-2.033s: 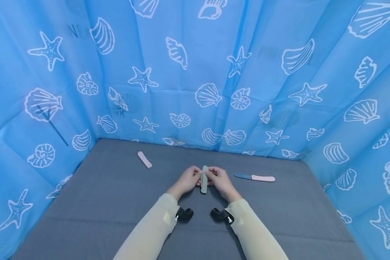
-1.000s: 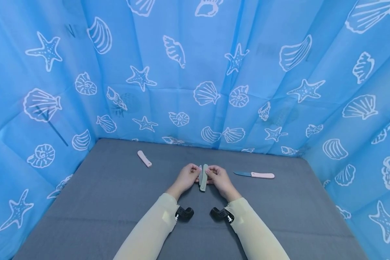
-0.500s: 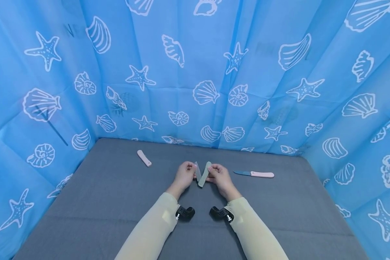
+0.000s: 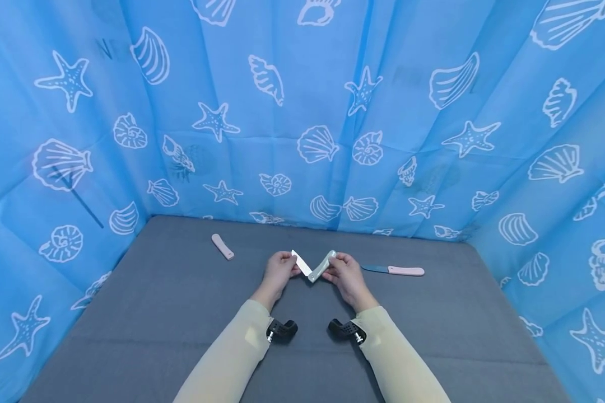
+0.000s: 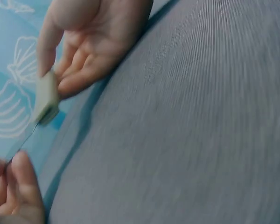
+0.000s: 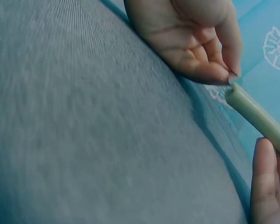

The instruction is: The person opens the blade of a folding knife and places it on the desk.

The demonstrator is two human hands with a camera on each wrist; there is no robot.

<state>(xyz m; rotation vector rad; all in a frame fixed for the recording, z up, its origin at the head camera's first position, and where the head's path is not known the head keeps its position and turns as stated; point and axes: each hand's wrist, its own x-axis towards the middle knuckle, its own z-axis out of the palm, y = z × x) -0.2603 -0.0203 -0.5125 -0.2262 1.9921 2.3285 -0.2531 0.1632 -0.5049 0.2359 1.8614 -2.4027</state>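
A folding knife with a pale green handle (image 4: 323, 267) is held in front, partly unfolded into a wide V. Its bright blade (image 4: 301, 263) slants up to the left from the pivot. My left hand (image 4: 277, 275) pinches the blade between thumb and fingers. On the other side my right hand (image 4: 347, 278) grips the green handle near its far end. The left wrist view shows the thin blade edge running from the handle (image 5: 47, 99) to the left fingertips (image 5: 22, 164). In the right wrist view the handle (image 6: 257, 113) lies between the two hands.
A folded pink knife (image 4: 223, 247) lies on the grey cloth-covered table (image 4: 181, 313) at the back left. To the right is an unfolded knife with a pink handle (image 4: 405, 271) and a bluish blade (image 4: 375, 268). A blue shell-patterned curtain (image 4: 282, 112) encloses the back and sides.
The blade has swung out of the green handle, from folded to a wide V. My left hand has moved left with the blade, and my right hand slightly right with the handle.
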